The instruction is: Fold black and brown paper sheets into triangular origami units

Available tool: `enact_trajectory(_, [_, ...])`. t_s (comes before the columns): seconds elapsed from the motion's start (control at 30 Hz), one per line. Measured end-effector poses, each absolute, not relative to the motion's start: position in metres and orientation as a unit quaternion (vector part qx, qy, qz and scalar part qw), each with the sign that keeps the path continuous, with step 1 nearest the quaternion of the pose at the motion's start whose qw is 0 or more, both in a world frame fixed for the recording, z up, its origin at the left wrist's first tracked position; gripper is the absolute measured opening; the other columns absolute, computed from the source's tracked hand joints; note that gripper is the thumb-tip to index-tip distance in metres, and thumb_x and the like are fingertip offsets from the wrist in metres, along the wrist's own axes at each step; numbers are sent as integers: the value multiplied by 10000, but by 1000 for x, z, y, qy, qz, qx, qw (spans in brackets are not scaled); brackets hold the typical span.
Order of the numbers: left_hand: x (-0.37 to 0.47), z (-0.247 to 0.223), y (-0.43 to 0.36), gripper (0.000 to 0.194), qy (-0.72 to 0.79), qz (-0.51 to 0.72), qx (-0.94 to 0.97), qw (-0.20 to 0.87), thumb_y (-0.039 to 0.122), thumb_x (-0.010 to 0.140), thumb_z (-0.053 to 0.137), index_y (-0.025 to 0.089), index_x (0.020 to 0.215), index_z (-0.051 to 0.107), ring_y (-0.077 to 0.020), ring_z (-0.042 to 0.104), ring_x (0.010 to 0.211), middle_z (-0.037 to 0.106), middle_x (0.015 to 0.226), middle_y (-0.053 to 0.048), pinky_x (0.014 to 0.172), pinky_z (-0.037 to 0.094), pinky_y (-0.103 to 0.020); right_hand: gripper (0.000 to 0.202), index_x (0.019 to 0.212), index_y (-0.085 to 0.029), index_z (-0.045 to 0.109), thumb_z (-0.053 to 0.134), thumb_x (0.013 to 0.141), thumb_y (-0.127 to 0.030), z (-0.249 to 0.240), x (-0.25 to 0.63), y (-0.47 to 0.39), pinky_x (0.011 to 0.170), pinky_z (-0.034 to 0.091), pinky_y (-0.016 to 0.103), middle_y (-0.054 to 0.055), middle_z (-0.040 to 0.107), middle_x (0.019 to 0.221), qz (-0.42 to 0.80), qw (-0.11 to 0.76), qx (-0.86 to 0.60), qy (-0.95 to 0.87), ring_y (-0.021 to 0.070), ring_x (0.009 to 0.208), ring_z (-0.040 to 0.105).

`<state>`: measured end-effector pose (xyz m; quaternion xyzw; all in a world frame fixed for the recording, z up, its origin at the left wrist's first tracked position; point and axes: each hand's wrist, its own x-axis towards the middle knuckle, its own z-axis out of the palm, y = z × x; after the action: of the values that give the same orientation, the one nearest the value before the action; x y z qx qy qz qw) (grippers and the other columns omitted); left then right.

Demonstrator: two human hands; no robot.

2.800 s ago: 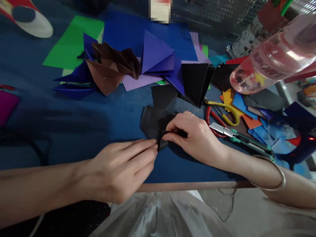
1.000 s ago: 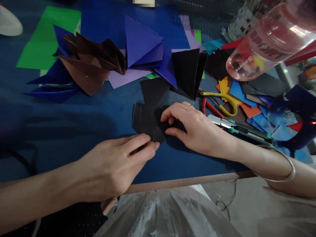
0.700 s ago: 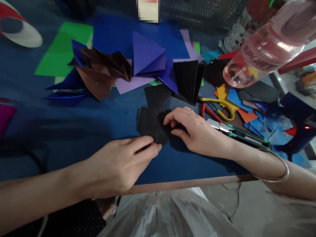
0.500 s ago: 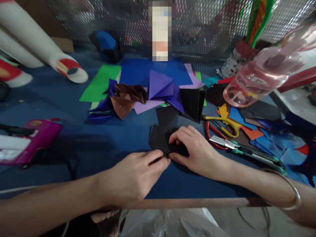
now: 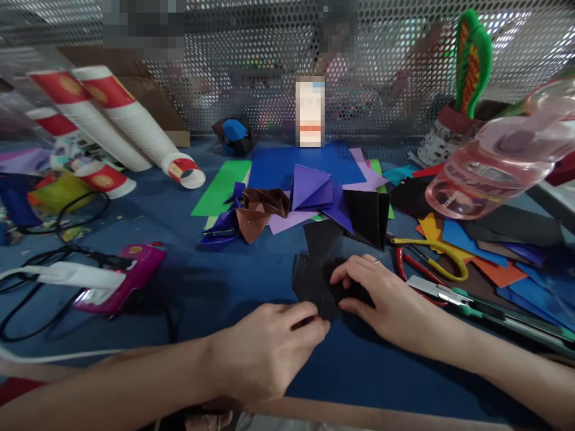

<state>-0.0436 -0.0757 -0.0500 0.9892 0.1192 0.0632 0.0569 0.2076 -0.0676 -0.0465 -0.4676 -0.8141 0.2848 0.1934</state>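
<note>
Left hand (image 5: 274, 344) reaching in from lower left, palm down, fingers bunching at lower center. Right hand (image 5: 375, 299) coming from lower right, thumb and fingers curling, a gap showing between them. Hands sitting near each other.

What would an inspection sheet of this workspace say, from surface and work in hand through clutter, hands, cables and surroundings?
Surface: blue tabletop, pale scraps scattered at the left.
Things in work: dark creased paper, lying between the hands.
Clutter: folded brown paper and purple paper beyond; pink bottle, yellow-handled tool and green-trimmed cutter at the right, the cutter's metal end beside the right hand.
Hands: left hand has fingertips on the paper's near edge; right hand has thumb and forefinger parted at its right side, grip unclear.
Cables: black cord and white cable at the left.
Surroundings: perforated metal screen behind; no other person's hands seen.
</note>
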Motion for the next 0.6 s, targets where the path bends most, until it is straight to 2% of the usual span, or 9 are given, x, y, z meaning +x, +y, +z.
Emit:
enact_trajectory(0.17, [-45, -50, -77, 300, 123, 40, 990, 61, 170, 915, 494, 138, 1137, 693, -245, 627, 1063, 701, 1161, -142, 772, 603, -319, 300, 1064, -206, 588, 543, 873, 20, -43, 211, -66, 862, 509, 367, 49, 627, 1054, 326, 173, -470, -802, 205, 1017, 578])
enact_trajectory(0.43, [-44, -49, -78, 258, 123, 45, 991, 37, 161, 891, 502, 135, 1060, 695, -238, 634, 975, 706, 1079, -130, 664, 577, -300, 340, 1098, -215, 577, 475, 886, 32, -47, 216, -65, 906, 514, 396, 49, 608, 1081, 333, 169, -451, -811, 200, 1035, 574])
enact_trajectory(0.6, [-42, -50, -77, 277, 122, 75, 990, 11, 124, 880, 477, 125, 1046, 698, -217, 638, 925, 710, 997, -116, 642, 571, -290, 362, 1205, -214, 561, 588, 881, -55, -57, 218, -62, 967, 544, 416, 96, 557, 1308, 302, 250, -456, -799, 223, 1164, 584])
